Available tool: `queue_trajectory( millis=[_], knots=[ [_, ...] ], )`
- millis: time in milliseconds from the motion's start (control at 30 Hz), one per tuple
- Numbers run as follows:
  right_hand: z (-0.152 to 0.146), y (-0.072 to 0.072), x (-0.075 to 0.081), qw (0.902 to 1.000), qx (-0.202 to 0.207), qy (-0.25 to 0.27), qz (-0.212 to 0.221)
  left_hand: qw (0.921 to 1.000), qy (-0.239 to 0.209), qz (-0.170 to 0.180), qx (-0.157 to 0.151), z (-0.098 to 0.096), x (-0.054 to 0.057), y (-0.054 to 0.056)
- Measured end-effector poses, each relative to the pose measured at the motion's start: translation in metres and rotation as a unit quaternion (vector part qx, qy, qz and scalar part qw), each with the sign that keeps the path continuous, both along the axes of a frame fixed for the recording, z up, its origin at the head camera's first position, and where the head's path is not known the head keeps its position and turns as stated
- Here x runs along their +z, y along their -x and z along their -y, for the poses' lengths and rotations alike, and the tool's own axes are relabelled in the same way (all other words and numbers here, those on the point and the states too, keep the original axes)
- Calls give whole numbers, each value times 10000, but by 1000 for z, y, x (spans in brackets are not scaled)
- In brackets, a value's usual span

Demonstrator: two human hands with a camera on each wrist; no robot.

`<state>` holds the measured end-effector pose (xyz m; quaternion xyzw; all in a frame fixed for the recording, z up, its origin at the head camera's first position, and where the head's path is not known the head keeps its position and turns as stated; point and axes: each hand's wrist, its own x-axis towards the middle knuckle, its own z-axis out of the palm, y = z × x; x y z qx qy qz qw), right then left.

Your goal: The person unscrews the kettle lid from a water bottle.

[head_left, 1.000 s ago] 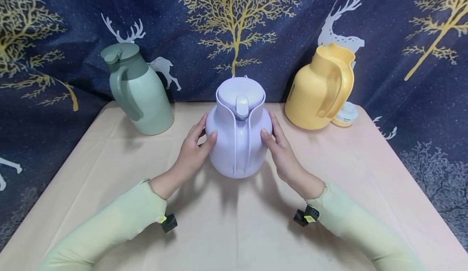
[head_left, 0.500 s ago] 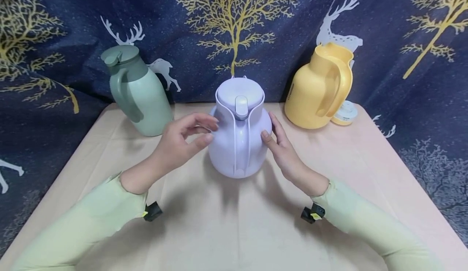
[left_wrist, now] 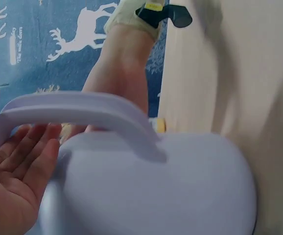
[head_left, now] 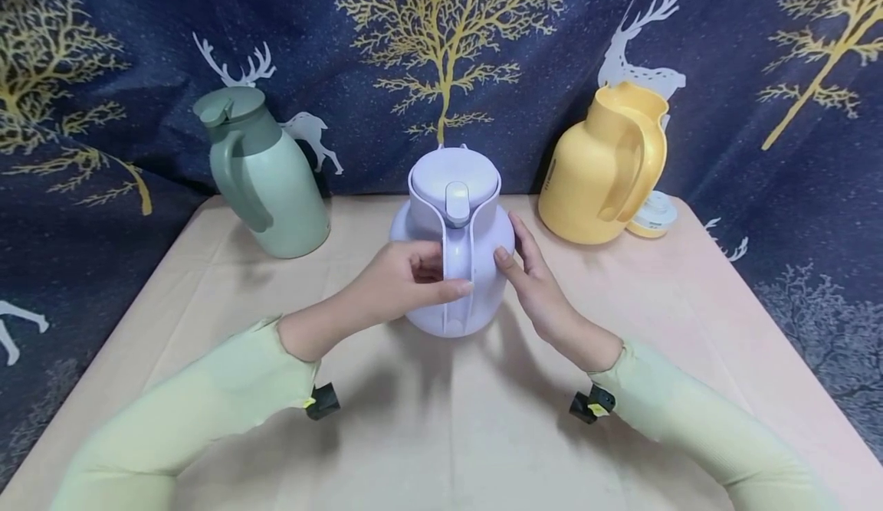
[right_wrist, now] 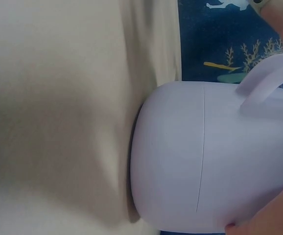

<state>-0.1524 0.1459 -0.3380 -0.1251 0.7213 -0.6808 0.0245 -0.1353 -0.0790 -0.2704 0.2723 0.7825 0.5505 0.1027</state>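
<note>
A lilac vacuum jug (head_left: pixel 490 289) stands upright on the table, its lid (head_left: pixel 455 168) on and its handle (left_wrist: pixel 82 107) facing the person. My left hand (head_left: pixel 393 281) is at this handle. Its fingers (left_wrist: pixel 26 147) reach loosely through the gap between handle and body, nearly straight, while the thumb overlaps the handle's front in the head view. On the right side of the body, my right hand (head_left: pixel 541 289) holds the jug, thumb in front and fingers around the side. In the right wrist view only part of that hand (right_wrist: pixel 273 215) shows, below the jug body.
A green vacuum jug (head_left: pixel 283 189) with a dark green lid stands at the back left. At the back right stands a yellow jug (head_left: pixel 582 174) with an open top, and a white and yellow lid (head_left: pixel 653 214) lies beside it. A dark blue patterned cloth (head_left: pixel 372 113) hangs behind the table.
My left hand let go of the jug's left side, drew back, then came right to the handle. The right hand stays on the body. The jugs have not moved.
</note>
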Motion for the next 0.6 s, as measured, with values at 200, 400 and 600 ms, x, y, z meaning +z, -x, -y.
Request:
queue_trajectory(
  millis=[200,400,600],
  knots=[
    [0,-1,-2,10000,3,37,-15,9998,58,154,83,-12,-3,-3],
    [-1,0,-2,10000,10,0,-52,9995,274,18,129,-15,-4,-2],
    [-3,1,-1,9997,18,-218,-91,9994,281,132,135,-14,-3,-3]
  ],
)
